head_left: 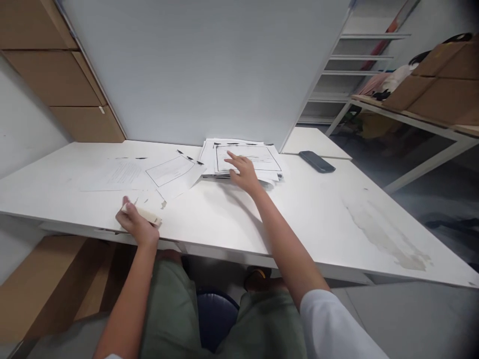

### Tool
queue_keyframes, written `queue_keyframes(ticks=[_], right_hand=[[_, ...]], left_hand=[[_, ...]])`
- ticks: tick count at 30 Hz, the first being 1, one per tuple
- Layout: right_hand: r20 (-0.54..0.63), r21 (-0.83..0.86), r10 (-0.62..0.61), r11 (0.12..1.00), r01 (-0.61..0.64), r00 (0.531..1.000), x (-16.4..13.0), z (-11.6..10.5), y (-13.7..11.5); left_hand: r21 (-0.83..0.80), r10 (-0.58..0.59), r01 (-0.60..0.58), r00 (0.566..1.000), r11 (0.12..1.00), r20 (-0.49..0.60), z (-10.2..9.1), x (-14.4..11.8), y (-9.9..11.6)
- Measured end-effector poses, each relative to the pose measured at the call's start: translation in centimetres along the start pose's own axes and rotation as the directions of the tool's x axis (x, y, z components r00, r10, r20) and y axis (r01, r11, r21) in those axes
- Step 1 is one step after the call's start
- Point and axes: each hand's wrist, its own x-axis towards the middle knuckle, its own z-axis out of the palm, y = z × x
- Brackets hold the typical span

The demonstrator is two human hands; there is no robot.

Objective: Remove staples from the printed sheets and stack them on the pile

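Note:
My left hand [137,223] is closed around a cream oblong object [149,216] near the table's front edge; its exact kind I cannot make out. Over a stack of printed sheets [209,162] at the back middle, my right hand [242,170] has its fingers stretched out and apart. Whether the fingertips touch the top sheet I cannot tell. Left of the stack, a tilted sheet with a black-framed box [170,172] overlaps a sheet of text [121,175]. Dark marks run along the upper edges of the sheets.
A dark phone [317,161] lies on the white table [232,219], right of the stack. An upright pale panel [209,70] stands behind. Cardboard boxes [75,82] are piled at the back left; another carton [45,284] is below the table. A grey stain [389,239] marks the right side.

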Motion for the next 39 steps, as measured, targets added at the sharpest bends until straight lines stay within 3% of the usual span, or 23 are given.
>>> queue_keyframes(ticks=[2,4,6,7,9,12,14,16,18,21,24,26,27,29,31,32,35,39], right_hand=[[0.068,-0.205,0.072,0.977,-0.057,0.995,-0.3,-0.8,1.9],[0.106,-0.308,0.156,0.944,-0.117,0.982,-0.7,-1.3,3.4],[0.080,-0.321,0.178,0.936,-0.144,0.981,-0.9,-1.8,4.4],[0.047,-0.309,0.174,0.939,-0.152,0.984,-1.0,-2.1,4.6],[-0.063,-0.275,0.171,0.944,-0.182,0.983,-1.0,-2.6,4.8],[-0.314,-0.239,0.175,0.936,-0.256,0.933,-0.9,-3.3,4.4],[-0.468,-0.233,0.149,0.930,-0.284,0.871,-0.9,-3.4,3.8],[-0.536,-0.256,0.096,0.928,-0.271,0.838,-0.9,-3.1,2.5],[-0.494,-0.312,0.027,0.927,-0.207,0.869,-1.0,-2.4,0.4],[-0.270,-0.383,-0.084,0.923,-0.028,0.959,-1.1,0.2,-4.6],[-0.009,-0.341,-0.155,0.929,0.143,0.988,-0.2,4.6,-11.2],[0.165,-0.235,-0.130,0.957,0.167,0.978,1.1,8.1,-15.3],[0.282,-0.145,-0.101,0.979,0.147,0.954,1.8,9.8,-16.9],[0.527,0.096,-0.104,0.993,0.062,0.843,3.1,12.5,-18.8],[0.650,0.274,-0.163,0.961,-0.029,0.742,3.8,13.9,-18.4],[0.662,0.295,-0.165,0.954,-0.051,0.731,3.8,14.2,-17.5],[0.648,0.109,-0.064,0.994,-0.010,0.759,2.5,13.5,-13.2],[0.538,-0.067,-0.079,0.988,0.136,0.840,-0.2,11.1,-9.1]], left_hand=[[-0.041,0.129,-0.128,0.992,0.991,0.006,1.0,0.1,0.6],[0.050,0.107,-0.121,0.969,0.991,0.222,2.3,0.8,1.4],[0.306,0.044,-0.187,0.907,0.933,0.418,3.4,2.2,2.1],[0.448,0.026,-0.276,0.873,0.851,0.488,3.8,3.0,2.3],[0.649,-0.032,-0.479,0.790,0.591,0.612,4.4,4.6,2.5],[0.722,-0.132,-0.650,0.715,0.239,0.687,4.5,6.4,2.3],[0.743,-0.202,-0.660,0.717,0.112,0.667,4.2,6.9,2.3],[0.773,-0.282,-0.634,0.737,0.027,0.614,3.9,6.8,2.5],[0.807,-0.332,-0.586,0.777,-0.075,0.534,3.7,5.7,2.8],[0.837,-0.291,-0.508,0.848,-0.204,0.444,3.3,2.9,3.1],[0.850,-0.207,-0.480,0.874,-0.218,0.440,2.7,-0.5,3.1],[0.870,-0.160,-0.444,0.894,-0.215,0.417,2.1,-2.4,3.1],[0.881,-0.153,-0.419,0.907,-0.218,0.393,1.7,-3.1,3.2],[0.897,-0.171,-0.386,0.919,-0.217,0.354,1.0,-4.2,3.4],[0.902,-0.204,-0.388,0.914,-0.188,0.351,0.3,-4.6,3.5],[0.903,-0.211,-0.397,0.908,-0.164,0.361,0.0,-4.6,3.6],[0.901,-0.198,-0.420,0.897,-0.107,0.395,-0.6,-4.3,3.4],[0.913,-0.178,-0.383,0.917,-0.138,0.358,-0.3,-3.9,2.7]])
